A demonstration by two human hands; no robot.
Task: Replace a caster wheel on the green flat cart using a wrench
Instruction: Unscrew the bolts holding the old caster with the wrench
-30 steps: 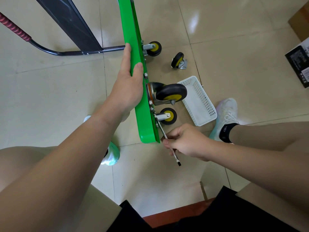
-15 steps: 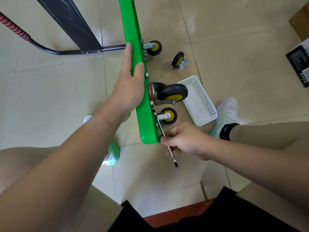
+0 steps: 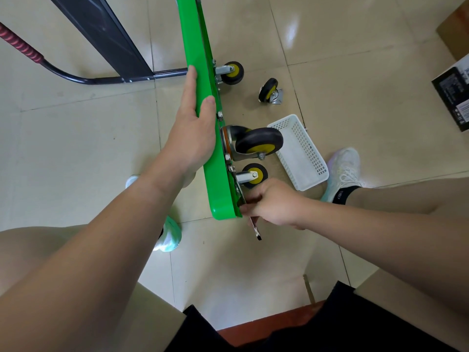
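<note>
The green flat cart (image 3: 200,72) stands on its edge, wheels facing right. My left hand (image 3: 195,130) grips its upper edge and holds it upright. A large black-and-yellow caster (image 3: 256,143) is mounted on the underside, with a smaller caster (image 3: 253,175) just below it and another caster (image 3: 231,72) farther away. My right hand (image 3: 274,201) is closed on a thin metal wrench (image 3: 255,228) whose head sits at the cart's underside near the lower corner; its tail sticks out below my fingers. A loose caster (image 3: 270,92) lies on the floor.
A white plastic basket (image 3: 299,148) lies on the tiled floor right of the casters. My right shoe (image 3: 342,168) is beside it, my left shoe (image 3: 167,235) under the cart. The cart's black handle bar with its red grip (image 3: 22,47) lies left. Boxes (image 3: 454,90) sit at the right edge.
My right hand has swung the wrench handle closer to the cart's lower corner, so less of the handle shows below my fingers. My left hand and the cart stay put.
</note>
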